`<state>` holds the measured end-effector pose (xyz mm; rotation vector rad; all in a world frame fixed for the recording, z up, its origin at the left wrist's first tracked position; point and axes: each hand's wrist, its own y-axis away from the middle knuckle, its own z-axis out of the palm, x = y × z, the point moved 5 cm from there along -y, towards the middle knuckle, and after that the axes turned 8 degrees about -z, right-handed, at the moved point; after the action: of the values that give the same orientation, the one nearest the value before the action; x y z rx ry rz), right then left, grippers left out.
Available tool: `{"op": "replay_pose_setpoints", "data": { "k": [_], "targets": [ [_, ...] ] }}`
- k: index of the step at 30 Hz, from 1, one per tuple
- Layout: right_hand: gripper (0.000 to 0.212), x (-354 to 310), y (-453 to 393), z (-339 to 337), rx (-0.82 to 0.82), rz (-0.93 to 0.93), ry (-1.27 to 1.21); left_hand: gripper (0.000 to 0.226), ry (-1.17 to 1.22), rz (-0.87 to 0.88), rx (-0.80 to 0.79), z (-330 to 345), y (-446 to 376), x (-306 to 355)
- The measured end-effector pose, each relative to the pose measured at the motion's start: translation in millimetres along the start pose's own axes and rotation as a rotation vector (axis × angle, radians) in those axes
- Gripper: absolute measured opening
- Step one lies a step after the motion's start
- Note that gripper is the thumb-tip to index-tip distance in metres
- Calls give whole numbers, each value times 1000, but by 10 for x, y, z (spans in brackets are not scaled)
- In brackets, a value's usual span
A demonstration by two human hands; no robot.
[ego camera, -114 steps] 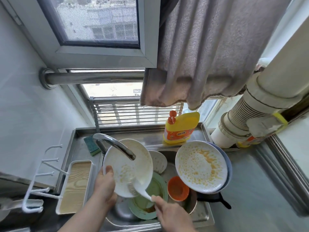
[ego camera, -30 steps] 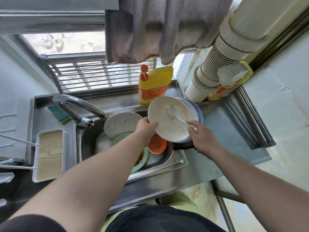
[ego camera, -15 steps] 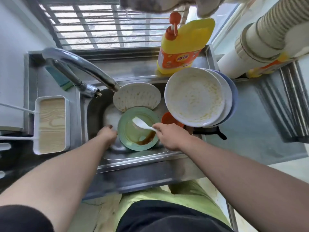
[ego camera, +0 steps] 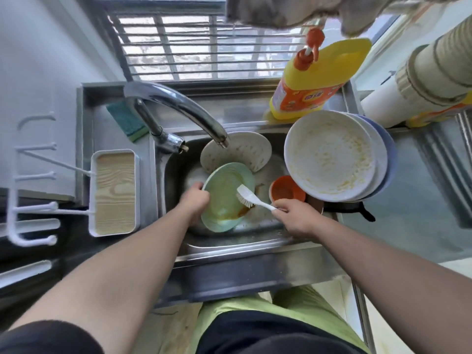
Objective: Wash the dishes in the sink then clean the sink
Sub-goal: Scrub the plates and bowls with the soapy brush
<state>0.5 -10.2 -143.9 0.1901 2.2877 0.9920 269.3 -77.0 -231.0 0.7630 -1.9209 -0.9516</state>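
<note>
A pale green plate [ego camera: 224,190] with brown sauce pooled at its lower edge is tilted up inside the steel sink [ego camera: 229,247]. My left hand [ego camera: 195,201] grips its left rim. My right hand [ego camera: 296,218] holds a white dish brush [ego camera: 249,196] by the handle, bristles against the plate's right side. A white perforated dish [ego camera: 242,152] leans behind the plate under the faucet [ego camera: 184,108]. An orange cup [ego camera: 286,191] sits in the sink on the right. A stack of soiled white plates [ego camera: 332,154] on a blue one rests at the sink's right edge.
A yellow detergent bottle [ego camera: 314,83] stands on the ledge behind the sink. A green sponge [ego camera: 126,121] lies at back left, beside a white tray with a wooden base [ego camera: 115,192]. A black pan handle [ego camera: 357,210] pokes out under the plate stack. Grey cloth hangs overhead.
My left hand has taken hold of the green plate's rim and tipped it up from lying flat. The brush has moved onto the plate's right side.
</note>
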Motion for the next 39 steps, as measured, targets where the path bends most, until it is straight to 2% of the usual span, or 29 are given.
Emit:
{"op": "replay_pose_setpoints", "data": {
  "k": [1,3,5,7,8,10,14,17,18,20,21,23,27,29,32,35,37,39],
  "targets": [
    [23,-17,34,1,9,-13,-65,38,-57,45,43,-121,78,47],
    [25,-56,128,24,16,-24,-154,47,8,145,74,-304,291,141],
    [29,-109,238,47,16,-59,-134,63,156,201,67,-454,427,174],
    [24,-161,333,74,37,-81,-74,78,179,303,70,-557,490,148],
    [21,-183,363,91,49,-79,-71,82,122,359,104,-598,552,156],
    [31,-199,396,143,84,-61,-90,80,-65,460,215,-642,715,164],
    [31,-153,402,226,130,-21,-117,58,-430,688,294,-590,1105,227],
    [27,-101,377,211,117,-6,-127,38,-464,626,279,-620,1129,194],
    [26,-91,375,199,121,-4,-148,41,-435,619,282,-627,1130,178],
    [27,-78,374,160,140,-9,-178,65,-428,682,331,-620,1148,176],
    [29,-81,386,142,149,-13,-183,74,-385,660,350,-629,1127,167],
    [33,-86,411,128,154,-26,-181,77,-153,487,342,-641,1055,122],
    [38,-234,488,200,110,-103,-176,51,594,173,244,-520,893,-31],
    [40,-434,497,325,34,-150,-177,44,783,70,202,-425,911,-38],
    [41,-852,316,481,-10,-201,-189,38,866,58,200,-340,1009,-13],
    [43,-1009,-26,331,107,-143,-233,38,915,27,184,-279,999,-47],
    [45,-768,-115,141,165,-52,-150,40,937,5,192,-293,1001,-38],
    [45,-373,27,97,146,7,-46,39,944,-18,206,-338,957,-45]
  ]
}}
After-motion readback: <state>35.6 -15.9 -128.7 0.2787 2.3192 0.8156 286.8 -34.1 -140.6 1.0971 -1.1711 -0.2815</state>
